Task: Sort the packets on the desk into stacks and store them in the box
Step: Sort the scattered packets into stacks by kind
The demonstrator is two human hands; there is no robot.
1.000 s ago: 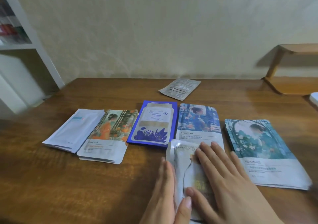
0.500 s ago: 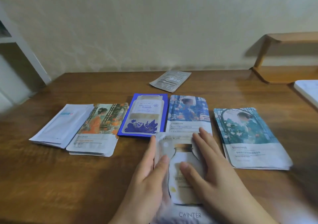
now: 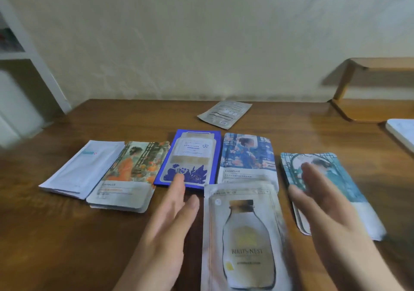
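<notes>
A pale packet stack with a bottle picture [image 3: 244, 230] lies on the wooden desk [image 3: 56, 234] in front of me. My left hand [image 3: 170, 225] hovers just left of it, fingers straight, holding nothing. My right hand [image 3: 324, 205] is lifted on its right, fingers spread, over the teal packet stack [image 3: 349, 183]. Behind lie a white stack [image 3: 83, 167], an orange stack [image 3: 132, 174], a dark blue stack [image 3: 192, 156] and a light blue stack [image 3: 246, 156]. A single grey packet [image 3: 225, 114] lies apart near the wall.
A white flat object [image 3: 401, 131] shows at the desk's right edge, cut off by the frame. A wooden shelf [image 3: 378, 84] stands at the back right. White shelving [image 3: 24, 67] stands off the desk's left side.
Both hands lay on the bottle-picture stack before. They have lifted off and moved apart, left hand to the left, right hand to the right, leaving the stack flat on the desk.
</notes>
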